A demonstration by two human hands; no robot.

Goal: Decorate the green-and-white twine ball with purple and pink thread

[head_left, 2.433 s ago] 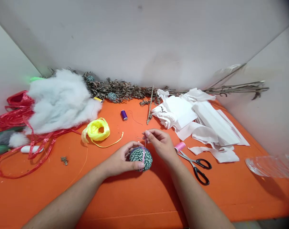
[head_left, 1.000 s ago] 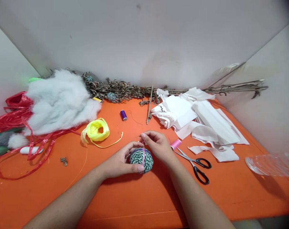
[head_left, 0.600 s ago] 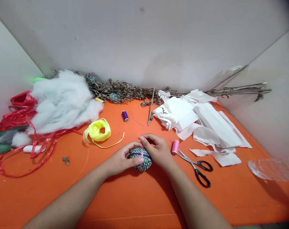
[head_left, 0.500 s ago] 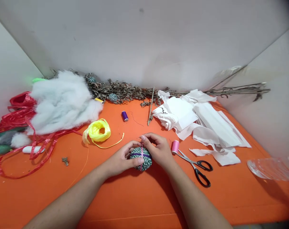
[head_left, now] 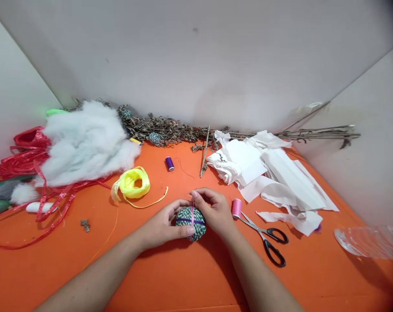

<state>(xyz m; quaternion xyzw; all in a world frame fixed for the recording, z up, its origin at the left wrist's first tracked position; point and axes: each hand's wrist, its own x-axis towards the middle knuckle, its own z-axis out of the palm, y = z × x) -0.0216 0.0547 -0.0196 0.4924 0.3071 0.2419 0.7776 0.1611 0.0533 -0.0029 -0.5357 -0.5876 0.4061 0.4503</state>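
A ball of dark green and white yarn [head_left: 199, 228] sits low over the table, with a purple band around it and a pink thread band [head_left: 192, 214] crossing that. My left hand [head_left: 160, 225] is closed around the ball's left side, its thumb pressed on the front near the pink band. At the ball's top, my right hand [head_left: 215, 213] pinches a thin pink thread between thumb and forefinger. The fingertips partly hide that thread. Just right of this hand stands a pink thread spool [head_left: 236, 208], beside black-handled scissors [head_left: 263, 236].
A yellow ribbon coil [head_left: 134, 182], purple spool [head_left: 169, 164], white stuffing [head_left: 86, 147] and red ribbon [head_left: 24, 160] lie to the left. Dried stems [head_left: 170, 128] run along the wall. White cloth pieces [head_left: 281, 182] and a clear plastic container [head_left: 368, 242] are on the right.
The view has tilted slightly, so everything sits a little lower in the picture. My hands keep nearly the same hold on the ball and thread.
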